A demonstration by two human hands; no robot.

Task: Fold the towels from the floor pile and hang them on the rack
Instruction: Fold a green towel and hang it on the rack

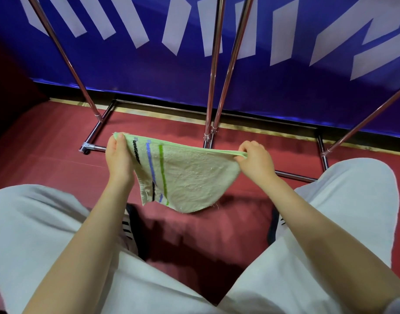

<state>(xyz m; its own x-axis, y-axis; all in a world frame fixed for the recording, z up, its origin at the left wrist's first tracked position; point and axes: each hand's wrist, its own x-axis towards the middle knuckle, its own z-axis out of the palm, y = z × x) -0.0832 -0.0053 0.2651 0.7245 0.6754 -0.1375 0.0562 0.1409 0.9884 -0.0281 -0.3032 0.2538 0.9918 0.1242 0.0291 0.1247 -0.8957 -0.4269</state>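
Observation:
A small pale green towel (190, 177) with black, blue and green stripes near its left end hangs in the air above the red floor, stretched along its top edge. My left hand (118, 156) pinches the towel's top left corner. My right hand (255, 158) pinches the top right corner. The towel's lower part sags to a rounded point between my knees. The chrome rack (213, 71) stands just beyond the towel, with only its poles and base bars in view. No floor pile is in sight.
A blue banner with white shapes (285, 71) covers the wall behind the rack. The rack's base bars (97, 130) lie on the red floor (47, 143). My legs in light grey trousers (35, 234) fill the lower frame, with shoes (128, 232) between them.

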